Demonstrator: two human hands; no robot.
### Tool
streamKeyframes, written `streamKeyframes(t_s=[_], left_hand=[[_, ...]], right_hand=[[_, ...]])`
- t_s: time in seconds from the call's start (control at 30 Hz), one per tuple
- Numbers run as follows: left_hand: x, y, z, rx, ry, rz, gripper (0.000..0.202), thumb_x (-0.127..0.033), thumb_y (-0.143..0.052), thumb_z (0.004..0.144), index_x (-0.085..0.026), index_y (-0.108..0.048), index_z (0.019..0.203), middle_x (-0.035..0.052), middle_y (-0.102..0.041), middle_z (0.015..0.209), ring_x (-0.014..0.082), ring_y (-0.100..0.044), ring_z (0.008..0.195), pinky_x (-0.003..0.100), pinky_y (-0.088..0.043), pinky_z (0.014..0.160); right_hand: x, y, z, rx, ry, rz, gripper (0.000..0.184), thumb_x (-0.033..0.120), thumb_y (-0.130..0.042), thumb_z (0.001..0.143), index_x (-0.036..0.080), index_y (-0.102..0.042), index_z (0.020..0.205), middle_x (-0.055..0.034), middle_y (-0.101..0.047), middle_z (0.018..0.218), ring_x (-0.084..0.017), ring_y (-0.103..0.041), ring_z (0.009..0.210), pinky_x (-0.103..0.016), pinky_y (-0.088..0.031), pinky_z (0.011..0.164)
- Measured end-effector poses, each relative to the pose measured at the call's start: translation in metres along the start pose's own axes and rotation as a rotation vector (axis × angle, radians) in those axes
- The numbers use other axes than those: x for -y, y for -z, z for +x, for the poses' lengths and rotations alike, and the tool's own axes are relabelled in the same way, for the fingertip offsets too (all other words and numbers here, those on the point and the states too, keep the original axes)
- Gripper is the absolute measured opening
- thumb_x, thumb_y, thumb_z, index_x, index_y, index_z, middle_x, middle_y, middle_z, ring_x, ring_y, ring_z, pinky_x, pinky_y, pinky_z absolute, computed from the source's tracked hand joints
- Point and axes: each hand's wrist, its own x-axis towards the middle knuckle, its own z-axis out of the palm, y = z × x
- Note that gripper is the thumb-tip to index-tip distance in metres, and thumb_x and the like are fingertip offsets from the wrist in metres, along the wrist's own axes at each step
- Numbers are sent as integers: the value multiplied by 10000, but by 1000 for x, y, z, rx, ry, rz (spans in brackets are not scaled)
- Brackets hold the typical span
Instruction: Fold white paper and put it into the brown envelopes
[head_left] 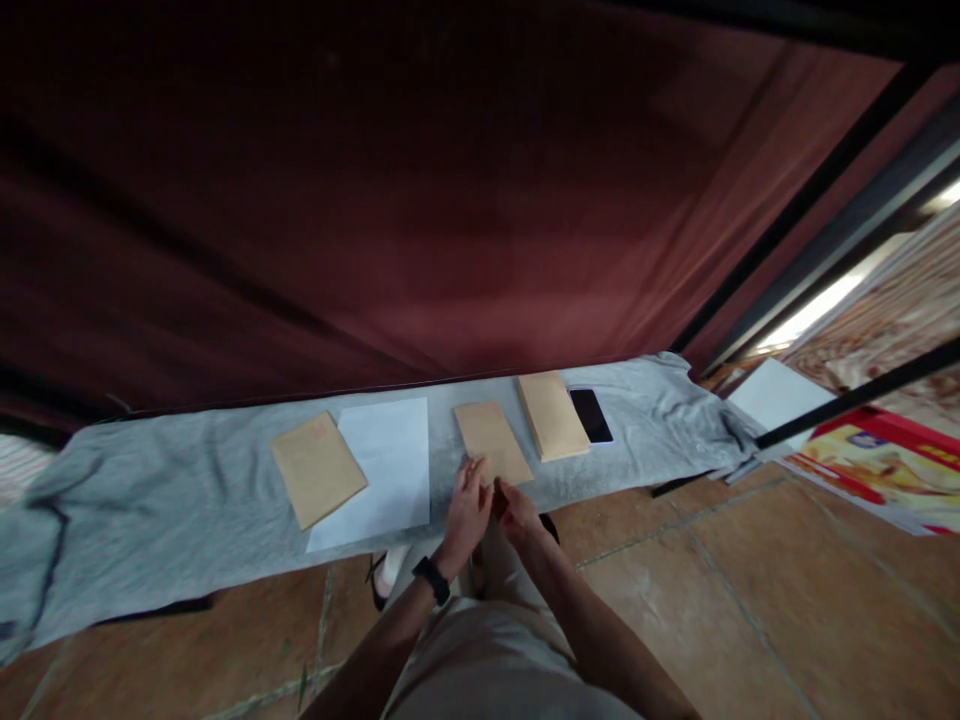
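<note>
A brown paper envelope lies on the grey cloth in front of me, its near edge between my hands. My left hand holds the near left corner, fingers over the paper and thumb close to the edge. Curled in beside it, my right hand pinches the near edge; its fingertips are partly hidden. To the right rests a stack of brown envelopes. On the left another brown envelope, with a faint reddish print, overlaps a white sheet of paper.
A dark-screened phone lies right of the stack. The grey cloth covers a long narrow bench against a dark red panel. At the right stand a black metal bar and a red-and-yellow printed box near the tiled floor.
</note>
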Motion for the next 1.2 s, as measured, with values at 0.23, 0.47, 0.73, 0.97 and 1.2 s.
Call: streamKeyframes(t_s=[0.23, 0.47, 0.73, 0.97, 1.2], left_hand=[[25, -2, 5, -44, 206, -106, 404, -35, -539, 758, -215, -691, 1086, 72, -645, 1262, 208, -626, 1177, 419, -493, 1079], [33, 10, 19, -55, 254, -92, 363, -24, -561, 710, -199, -707, 993, 72, -686, 1098, 177, -681, 856, 384, -583, 898], [27, 7, 12, -62, 171, 46, 358, -39, -518, 778, -216, -702, 1029, 81, -643, 1158, 226, -649, 1076, 442, -507, 1059], [23, -2, 5, 7, -14, 282, 400, -146, -456, 928, -190, -614, 1293, 130, -537, 1433, 254, -503, 1353, 471, -400, 1162], [9, -39, 61, 383, -249, 372, 534, -367, -534, 950, -191, -494, 1451, 131, -439, 1576, 261, -319, 1508, 478, -218, 1251]], right_hand=[[-15, 2, -2, 58, -158, -47, 246, 413, -716, 790, 215, -574, 752, -1, -660, 710, -156, -658, 682, -301, -578, 733], [5, 31, -23, 98, -159, -321, 247, 388, -589, 885, 167, -692, 927, -126, -747, 969, -238, -713, 871, -401, -591, 807], [32, 39, -31, 436, 770, -1596, 481, 257, -439, 1013, 196, -492, 1487, -125, -493, 1532, -262, -421, 1435, -493, -340, 1195], [14, 49, -26, 485, 896, -1900, 549, 295, -537, 996, 201, -430, 1526, -128, -413, 1588, -292, -378, 1457, -510, -329, 1196], [3, 55, -19, 463, 932, -1856, 472, 306, -587, 966, 218, -556, 1428, -114, -553, 1469, -293, -409, 1438, -525, -326, 1206]])
